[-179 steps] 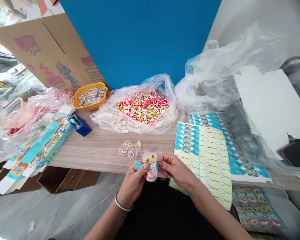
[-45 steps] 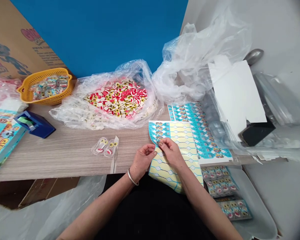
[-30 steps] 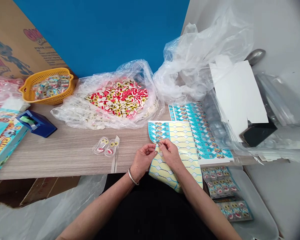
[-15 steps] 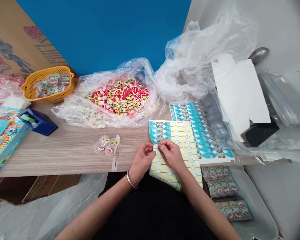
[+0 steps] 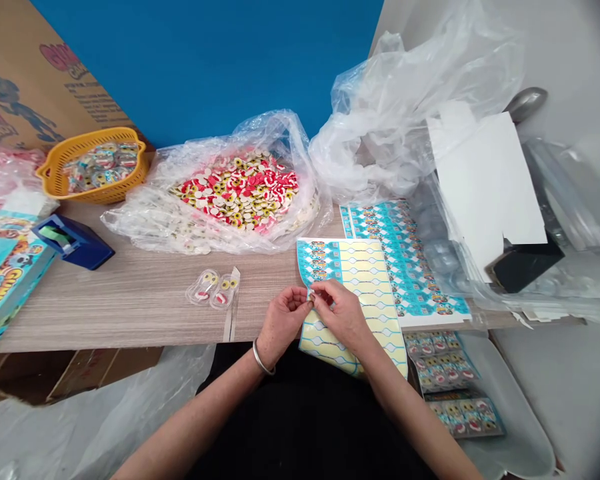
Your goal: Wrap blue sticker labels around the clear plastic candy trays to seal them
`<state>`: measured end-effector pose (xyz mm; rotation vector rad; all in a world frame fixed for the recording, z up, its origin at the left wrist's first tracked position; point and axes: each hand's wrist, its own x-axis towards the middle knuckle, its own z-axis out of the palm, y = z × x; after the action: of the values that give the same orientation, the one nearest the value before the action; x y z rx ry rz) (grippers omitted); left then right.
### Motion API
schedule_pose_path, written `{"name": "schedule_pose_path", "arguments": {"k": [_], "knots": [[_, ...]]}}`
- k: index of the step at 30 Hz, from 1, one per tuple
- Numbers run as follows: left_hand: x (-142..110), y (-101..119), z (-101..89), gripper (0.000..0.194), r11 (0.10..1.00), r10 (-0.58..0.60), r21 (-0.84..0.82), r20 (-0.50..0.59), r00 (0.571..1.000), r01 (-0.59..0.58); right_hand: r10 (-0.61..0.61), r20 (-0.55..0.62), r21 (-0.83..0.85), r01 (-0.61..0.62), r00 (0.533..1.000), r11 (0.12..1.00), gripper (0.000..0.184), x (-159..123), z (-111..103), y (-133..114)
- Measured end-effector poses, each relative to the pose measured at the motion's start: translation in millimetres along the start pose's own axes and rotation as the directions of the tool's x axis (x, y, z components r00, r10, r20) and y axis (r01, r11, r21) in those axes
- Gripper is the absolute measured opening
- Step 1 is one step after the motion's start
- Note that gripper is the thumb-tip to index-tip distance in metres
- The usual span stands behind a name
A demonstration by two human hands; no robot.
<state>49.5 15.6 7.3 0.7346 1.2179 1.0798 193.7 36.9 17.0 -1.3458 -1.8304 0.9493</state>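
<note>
My left hand (image 5: 284,321), with a metal bangle on the wrist, is closed in a pinch at the left edge of a sticker sheet (image 5: 364,275). My right hand (image 5: 344,319) pinches close beside it, fingertips almost touching. Between them is a small blue-and-white sticker label (image 5: 311,294), mostly covered by the fingers. Blue printed stickers fill the sheet's upper left; elsewhere its yellow backing is bare. The sheet's near end hangs over the table edge. Left of my hands lie two clear blister packs (image 5: 212,289) holding yellow eye and red-white candies.
An open plastic bag of candies (image 5: 245,190) lies at the back. To its left are a yellow basket (image 5: 97,193) of packs and a blue tape dispenser (image 5: 75,243). More sticker sheets (image 5: 420,293) lie right, beside white card (image 5: 490,180). Below sits a tub (image 5: 517,407) with packed candy.
My fingers have drawn closer together over the label, and the right fingertips now hide more of it. The view has shifted slightly; the other things stay in place.
</note>
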Motion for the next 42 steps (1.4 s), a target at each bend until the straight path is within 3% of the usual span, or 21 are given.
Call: {"name": "schedule_pose_path", "arguments": {"k": [6, 9, 15, 21, 24, 27, 31, 34, 36, 40, 42], "knots": [[-2, 0, -0.8, 0.015, 0.991, 0.059, 0.116, 0.019, 0.998, -0.06, -0.096, 0.146, -0.229, 0.128, 0.985, 0.965, 0.016, 1, -7, -11], [-4, 0, 0.1, 0.015, 0.995, 0.055, 0.078, 0.035, 0.998, -0.057, -0.1, 0.124, -0.257, 0.129, 0.987, 0.958, 0.019, 2, -8, -14], [-6, -1, 0.7, 0.02, 0.994, -0.029, -0.099, 0.077, 0.997, 0.037, 0.085, -0.023, 0.07, -0.084, 0.996, 0.994, 0.013, 5, 0, -4], [-7, -1, -1.0, 0.022, 0.988, -0.053, -0.138, 0.09, 0.994, 0.065, 0.285, 0.063, 0.425, -0.284, 0.957, 0.859, 0.02, 7, 6, 9], [-7, -1, -2.5, 0.022, 0.987, -0.058, -0.144, 0.083, 0.995, 0.069, 0.316, 0.104, 0.491, -0.325, 0.943, 0.808, 0.025, 7, 4, 10], [-7, -2, -3.8, 0.023, 0.985, -0.067, -0.156, 0.07, 0.995, 0.078, 0.303, 0.116, 0.489, -0.32, 0.946, 0.811, 0.031, 7, 0, 10], [-8, -1, -3.9, 0.024, 0.984, -0.071, -0.158, 0.056, 0.996, 0.079, 0.236, 0.106, 0.391, -0.259, 0.966, 0.883, 0.02, 4, -3, 6], [-10, 2, -3.4, 0.025, 0.982, -0.087, -0.163, 0.055, 0.995, 0.095, 0.128, 0.056, 0.111, -0.134, 0.99, 0.985, 0.007, 2, -6, 0], [-11, 5, -3.6, 0.025, 0.966, -0.131, -0.212, 0.084, 0.988, 0.146, -0.017, 0.045, -0.092, 0.021, 0.999, 0.996, 0.006, 0, -8, -6], [-6, 11, -5.6, 0.022, 0.926, -0.18, -0.323, 0.079, 0.981, 0.196, -0.324, 0.131, -0.404, 0.349, 0.937, 0.846, 0.016, -9, -7, -15], [-2, 13, -7.4, 0.025, 0.939, -0.157, -0.307, 0.009, 0.987, 0.153, -0.392, 0.162, -0.488, 0.419, 0.906, 0.766, 0.016, -15, -4, -15]]}}
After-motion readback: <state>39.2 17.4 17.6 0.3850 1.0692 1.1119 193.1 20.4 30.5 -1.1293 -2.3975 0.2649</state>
